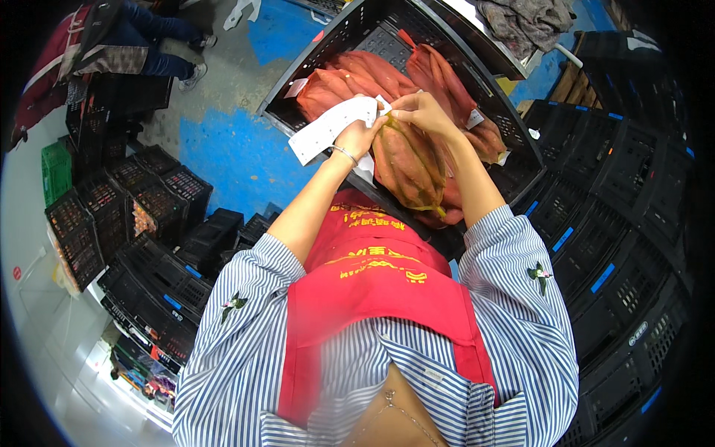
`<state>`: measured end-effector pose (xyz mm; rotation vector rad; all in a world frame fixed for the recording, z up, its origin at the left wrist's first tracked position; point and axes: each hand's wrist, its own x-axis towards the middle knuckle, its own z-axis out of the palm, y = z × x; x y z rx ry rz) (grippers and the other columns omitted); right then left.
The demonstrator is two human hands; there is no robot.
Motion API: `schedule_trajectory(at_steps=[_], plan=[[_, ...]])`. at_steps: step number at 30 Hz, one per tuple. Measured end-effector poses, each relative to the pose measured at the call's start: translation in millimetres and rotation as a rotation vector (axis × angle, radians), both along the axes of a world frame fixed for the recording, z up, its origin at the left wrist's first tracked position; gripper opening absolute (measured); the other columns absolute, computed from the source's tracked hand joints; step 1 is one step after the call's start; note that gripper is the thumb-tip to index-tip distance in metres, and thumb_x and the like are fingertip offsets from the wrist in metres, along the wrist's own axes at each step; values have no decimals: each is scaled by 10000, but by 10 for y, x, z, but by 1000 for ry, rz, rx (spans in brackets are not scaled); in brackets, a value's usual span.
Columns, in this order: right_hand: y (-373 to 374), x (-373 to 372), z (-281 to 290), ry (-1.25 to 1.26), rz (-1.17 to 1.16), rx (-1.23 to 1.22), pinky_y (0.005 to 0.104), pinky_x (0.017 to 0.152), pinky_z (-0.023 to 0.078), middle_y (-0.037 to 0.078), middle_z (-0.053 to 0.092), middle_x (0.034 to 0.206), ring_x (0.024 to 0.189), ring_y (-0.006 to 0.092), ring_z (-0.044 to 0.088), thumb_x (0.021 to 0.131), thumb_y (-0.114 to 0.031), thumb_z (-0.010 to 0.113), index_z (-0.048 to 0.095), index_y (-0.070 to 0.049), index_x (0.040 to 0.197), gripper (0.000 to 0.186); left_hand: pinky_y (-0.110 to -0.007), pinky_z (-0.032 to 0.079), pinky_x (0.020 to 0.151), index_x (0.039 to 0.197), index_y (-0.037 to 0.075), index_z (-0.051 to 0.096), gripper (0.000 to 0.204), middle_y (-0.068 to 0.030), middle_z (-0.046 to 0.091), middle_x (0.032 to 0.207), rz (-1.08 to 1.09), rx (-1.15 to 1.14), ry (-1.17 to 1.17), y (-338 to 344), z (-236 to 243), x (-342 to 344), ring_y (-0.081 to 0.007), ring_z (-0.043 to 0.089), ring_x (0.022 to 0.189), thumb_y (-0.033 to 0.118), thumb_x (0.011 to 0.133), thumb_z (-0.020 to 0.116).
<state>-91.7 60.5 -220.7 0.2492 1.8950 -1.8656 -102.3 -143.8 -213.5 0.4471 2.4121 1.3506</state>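
My left hand (356, 136) grips a long white strip of labels (320, 132) at the neck of a yellow mesh bag (408, 164) of elongated reddish-brown produce, apparently sweet potatoes. My right hand (421, 113) is closed in a pinch on a small white label piece at that neck, just right of the strip. The bag hangs below both hands over the near side of a black plastic crate (514, 119), which holds several red mesh bags (436, 78) of similar produce, some with white tags.
Stacks of black crates stand at the right (618, 194) and left (156, 290), with a green crate (57, 170) at far left. A person (160, 59) in dark trousers is at upper left. A grey crumpled cloth (510, 22) lies beyond my crate, above a blue-painted floor (249, 171).
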Motion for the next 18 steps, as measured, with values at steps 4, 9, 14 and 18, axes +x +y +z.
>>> schedule_trajectory(at_steps=[4, 9, 14, 18], plan=[[-46, 12, 40, -22, -46, -22, 252, 783, 508, 75, 720, 903, 826, 116, 659, 817, -38, 708, 715, 40, 982, 183, -333, 482, 795, 1057, 68, 617, 236, -62, 652, 893, 76, -32, -231, 40, -14, -21, -199, 616, 825, 226, 894, 680], [-91, 34, -8, -22, -112, -113, 257, 816, 505, 83, 721, 923, 862, 125, 663, 822, -54, 712, 711, 43, 966, 173, -314, 479, 777, 1047, 67, 622, 223, -43, 643, 876, 67, -148, -310, 45, -70, -34, -159, 602, 813, 225, 899, 675], [-113, 39, 73, -43, -118, -96, 260, 837, 506, 93, 721, 933, 876, 135, 665, 828, -73, 713, 705, 44, 974, 187, -291, 473, 749, 1038, 67, 625, 213, -21, 628, 835, 95, -11, -288, 39, -31, -17, -127, 583, 779, 211, 891, 683], [-105, 51, 48, -43, -129, -95, 262, 845, 506, 100, 722, 937, 881, 141, 668, 826, -84, 720, 703, 43, 978, 199, -281, 467, 731, 1027, 70, 626, 201, -5, 615, 804, 91, 83, -256, 75, 128, -29, -115, 572, 752, 198, 886, 689]])
